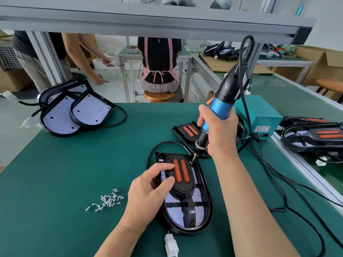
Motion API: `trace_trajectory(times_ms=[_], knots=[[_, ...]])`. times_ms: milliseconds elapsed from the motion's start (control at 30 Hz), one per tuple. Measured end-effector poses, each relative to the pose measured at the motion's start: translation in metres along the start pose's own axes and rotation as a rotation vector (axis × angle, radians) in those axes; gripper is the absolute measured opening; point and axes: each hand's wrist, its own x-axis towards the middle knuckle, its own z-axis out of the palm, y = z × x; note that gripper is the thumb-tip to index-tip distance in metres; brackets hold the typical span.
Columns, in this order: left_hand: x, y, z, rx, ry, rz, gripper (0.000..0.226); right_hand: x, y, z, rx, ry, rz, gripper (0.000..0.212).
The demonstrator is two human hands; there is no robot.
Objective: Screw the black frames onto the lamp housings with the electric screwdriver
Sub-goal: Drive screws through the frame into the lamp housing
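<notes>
Nearest me, a white plug (171, 244) lies on the counter (74, 164) just below the rounded end of the housing (209, 214), its lead clear of the work. The housing sits flat, and the frame (182, 187) is laid in its upper half. The left hand (148, 190) reaches in from the housing's left. Its grip is curled onto the frame's edge with the fingertips bearing down, I'd say to stop the frame shifting while a screw bites. Left of the housing, loose screws (106, 200) lie in a pile within that hand's reach.

At the housing's top right corner the screwdriver (220, 106) stands tilted, its bit down at a screw hole (whether a screw sits there is too small to tell). The right hand (219, 130) has its grip wrapped round the blue barrel, low down, probably for control.

Just beyond the housing lies a spare frame (185, 136). Farther right is a teal box (263, 117), and well off to the far left is a stack (61, 119) of bare housings, presumably next.
</notes>
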Motion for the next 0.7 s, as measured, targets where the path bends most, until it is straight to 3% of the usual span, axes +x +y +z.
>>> trace_trajectory(times_ms=[533, 700], knots=[[0.006, -0.011, 0.001, -0.093, -0.014, -0.023, 0.042, 0.001, 0.003, -0.015, 0.095, -0.116, 0.065, 0.02], [0.004, -0.01, 0.0, -0.085, -0.013, -0.005, 0.04, 0.009, -0.019, -0.027, 0.242, 0.006, -0.047, 0.021]])
